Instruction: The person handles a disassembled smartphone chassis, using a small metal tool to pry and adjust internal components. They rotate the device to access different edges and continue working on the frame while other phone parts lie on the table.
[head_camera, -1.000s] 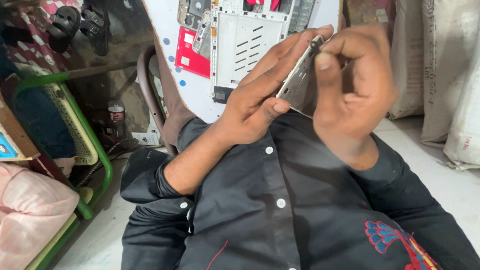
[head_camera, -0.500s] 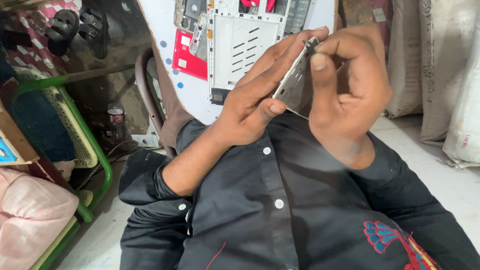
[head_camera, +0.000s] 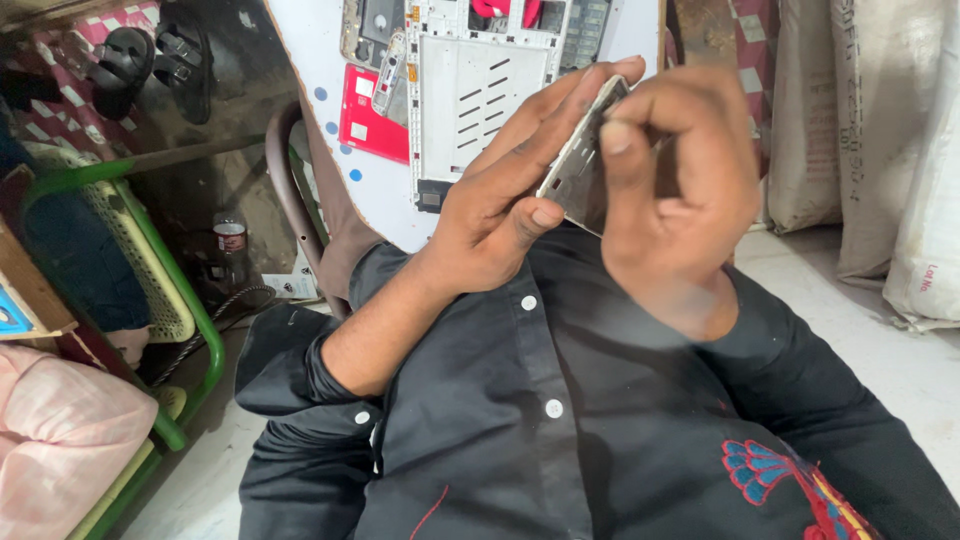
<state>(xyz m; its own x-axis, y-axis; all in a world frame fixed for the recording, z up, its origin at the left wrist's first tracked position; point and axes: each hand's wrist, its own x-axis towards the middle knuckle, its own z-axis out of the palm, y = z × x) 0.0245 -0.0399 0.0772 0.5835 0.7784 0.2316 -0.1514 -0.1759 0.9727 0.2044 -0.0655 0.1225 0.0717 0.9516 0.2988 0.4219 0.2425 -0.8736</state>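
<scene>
My left hand (head_camera: 510, 190) cradles a thin silver metal plate (head_camera: 578, 165), fingers stretched along its back and thumb on its lower edge. My right hand (head_camera: 672, 190) is curled shut over the plate's right side, thumb pressed on its top edge near the corner. Whether a small tool sits in that fist I cannot tell. Both hands are raised over my black shirt (head_camera: 560, 420). Just behind them a white board (head_camera: 320, 60) carries a white slotted device frame (head_camera: 480, 100) and a red panel (head_camera: 362, 125).
A green-framed chair (head_camera: 190, 300) with a pale woven seat stands at left, a pink cushion (head_camera: 60, 440) below it. A small bottle (head_camera: 230, 240) sits on the floor. Black sandals (head_camera: 150, 65) lie on a checked cloth. Pale sacks (head_camera: 880, 150) line the right.
Both hands have stayed locked on the plate, drifting slightly left and down in view. My right thumb has shifted along the plate's top edge.
</scene>
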